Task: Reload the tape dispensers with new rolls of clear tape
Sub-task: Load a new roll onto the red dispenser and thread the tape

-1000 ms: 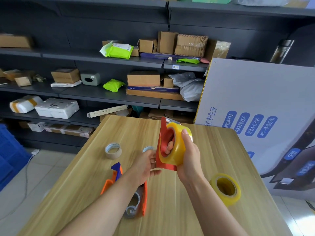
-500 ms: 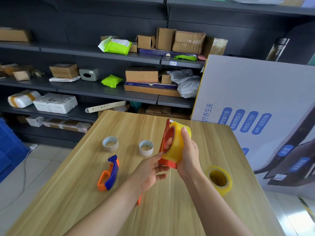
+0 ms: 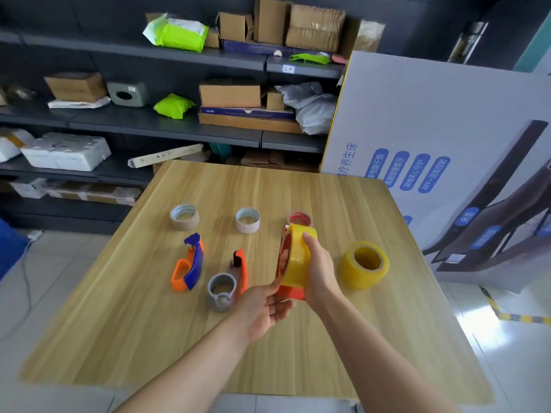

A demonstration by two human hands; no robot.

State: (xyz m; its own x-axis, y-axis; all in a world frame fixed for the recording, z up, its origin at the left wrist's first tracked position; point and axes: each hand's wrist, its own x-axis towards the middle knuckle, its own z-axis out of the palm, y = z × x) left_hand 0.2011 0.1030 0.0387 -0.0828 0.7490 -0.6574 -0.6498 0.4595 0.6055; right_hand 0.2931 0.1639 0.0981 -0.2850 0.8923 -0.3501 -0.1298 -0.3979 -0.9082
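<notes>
Far to the left and across the top of the frame, dark shelves [image 3: 134, 126] carry cardboard boxes and parcels. Below them is a wooden table [image 3: 149, 338]. On its left part a brown core [image 3: 184, 216] stands on end, and nearer the bottom of the frame a blue dispenser [image 3: 188, 265] with an orange handle lies on its side. Right of those, a white core [image 3: 247, 220] stands on end, with a grey dispenser [image 3: 228, 286] lying below it, its hub bare.

At center, the left hand [image 3: 264, 310] is palm up with its fingers loosely spread. Its thumb tip is against the lower edge of a red dispenser [image 3: 290, 292] held upright above the table. A yellowish roll [image 3: 298, 260] sits on that dispenser. The right hand [image 3: 322, 272] grips the roll, thumb over the outer band and fingers curled in through the middle. Just above the roll in the frame, a red core [image 3: 299, 218] rests on the table.

Right of the hands, a spare roll [image 3: 363, 265] lies tilted on the table, its hole facing up. Along the right edge of the frame stands a large printed box [image 3: 432, 114].
</notes>
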